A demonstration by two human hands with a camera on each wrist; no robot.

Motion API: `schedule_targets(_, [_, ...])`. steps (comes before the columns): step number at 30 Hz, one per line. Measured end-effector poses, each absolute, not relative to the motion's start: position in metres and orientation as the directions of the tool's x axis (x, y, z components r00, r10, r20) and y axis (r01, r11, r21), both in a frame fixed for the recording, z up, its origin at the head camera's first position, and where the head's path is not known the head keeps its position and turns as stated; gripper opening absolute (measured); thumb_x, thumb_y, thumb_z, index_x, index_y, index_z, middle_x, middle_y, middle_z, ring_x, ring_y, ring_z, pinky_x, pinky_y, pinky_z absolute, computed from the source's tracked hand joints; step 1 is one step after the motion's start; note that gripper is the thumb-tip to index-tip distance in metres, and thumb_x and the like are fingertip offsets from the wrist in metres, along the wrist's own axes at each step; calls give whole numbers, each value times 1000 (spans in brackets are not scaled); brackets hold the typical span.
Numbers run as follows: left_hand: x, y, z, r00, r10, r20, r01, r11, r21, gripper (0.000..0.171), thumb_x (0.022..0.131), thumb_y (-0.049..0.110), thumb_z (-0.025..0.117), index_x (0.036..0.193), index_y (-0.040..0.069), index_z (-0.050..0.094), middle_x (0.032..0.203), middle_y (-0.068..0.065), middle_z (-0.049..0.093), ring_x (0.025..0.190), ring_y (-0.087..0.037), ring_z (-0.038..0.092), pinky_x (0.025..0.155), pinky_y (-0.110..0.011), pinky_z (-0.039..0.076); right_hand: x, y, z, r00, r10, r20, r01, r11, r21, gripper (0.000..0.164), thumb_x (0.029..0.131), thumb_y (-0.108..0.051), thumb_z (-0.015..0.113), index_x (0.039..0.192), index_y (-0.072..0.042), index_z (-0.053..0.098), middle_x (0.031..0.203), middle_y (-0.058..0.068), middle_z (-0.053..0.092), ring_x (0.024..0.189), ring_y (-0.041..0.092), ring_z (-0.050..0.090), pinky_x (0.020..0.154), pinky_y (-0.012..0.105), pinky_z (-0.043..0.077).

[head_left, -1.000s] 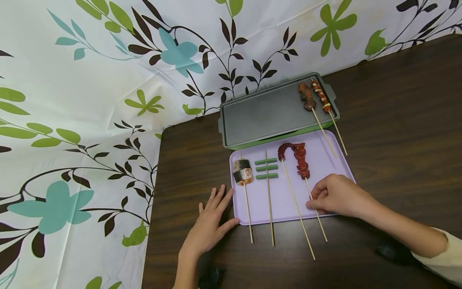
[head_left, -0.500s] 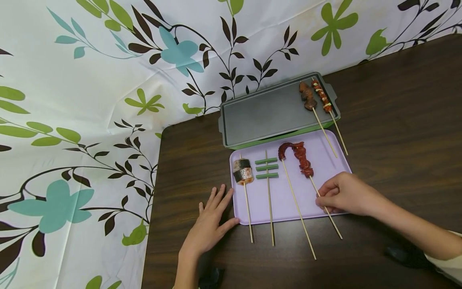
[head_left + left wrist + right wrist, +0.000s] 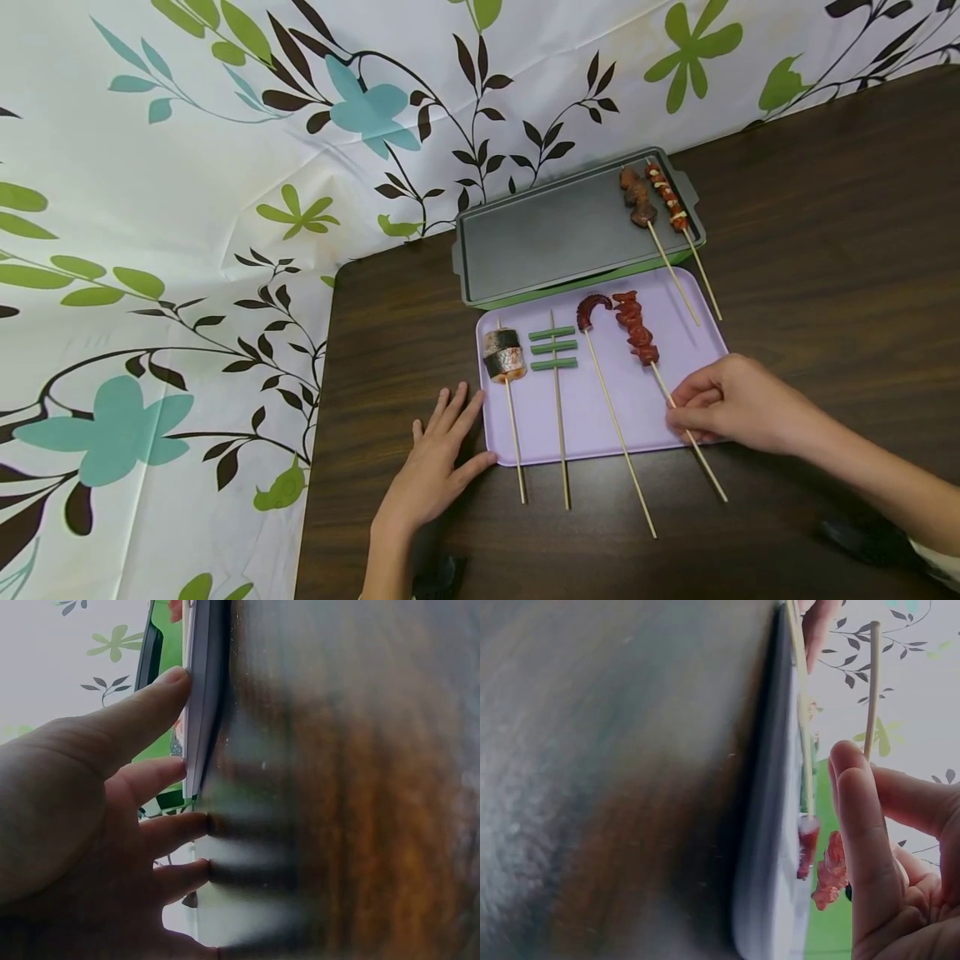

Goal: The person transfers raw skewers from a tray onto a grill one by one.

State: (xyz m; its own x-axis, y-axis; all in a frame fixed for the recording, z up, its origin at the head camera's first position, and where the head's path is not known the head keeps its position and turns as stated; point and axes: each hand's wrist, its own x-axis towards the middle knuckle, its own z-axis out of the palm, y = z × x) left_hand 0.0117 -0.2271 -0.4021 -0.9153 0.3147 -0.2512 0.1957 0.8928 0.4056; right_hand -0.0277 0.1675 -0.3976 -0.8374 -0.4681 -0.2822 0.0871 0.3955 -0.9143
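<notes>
My right hand (image 3: 731,404) pinches the stick of a red meat skewer (image 3: 637,332) between thumb and fingers, over the right part of the lilac tray (image 3: 600,442). In the right wrist view the red meat (image 3: 830,874) hangs beyond the fingers, apart from the tray's edge. My left hand (image 3: 435,467) lies with spread, straight fingers on the table, its thumb and index finger at the tray's lower left corner. Also on the tray lie a tentacle skewer (image 3: 590,310), a green vegetable skewer (image 3: 554,348) and a skewer with dark-wrapped rolls (image 3: 504,357), their sticks reaching past the near rim.
Behind the tray stands a grey grill plate (image 3: 547,237) on a green base. At its right end lie a brown meat skewer (image 3: 637,197) and a red sausage-like skewer (image 3: 666,196), sticks jutting toward me. A patterned cloth (image 3: 360,192) borders the table (image 3: 825,275).
My right hand has moved to the right with the red meat skewer, whose stick end has swung rightward. The meat has come away from the tentacle's tip. My left hand stays put.
</notes>
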Motion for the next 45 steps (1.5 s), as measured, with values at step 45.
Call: schedule_targets(45, [13, -228, -403, -915, 324, -241, 205, 887, 414, 80, 92, 55, 60, 157, 34, 20, 164, 1, 11, 150, -25, 2, 103, -77, 9, -149, 162, -342, -898, -334, -285, 108, 460, -881, 26, 90, -12, 73, 102, 11, 70, 75, 12, 73, 65, 18, 70, 60, 32, 58])
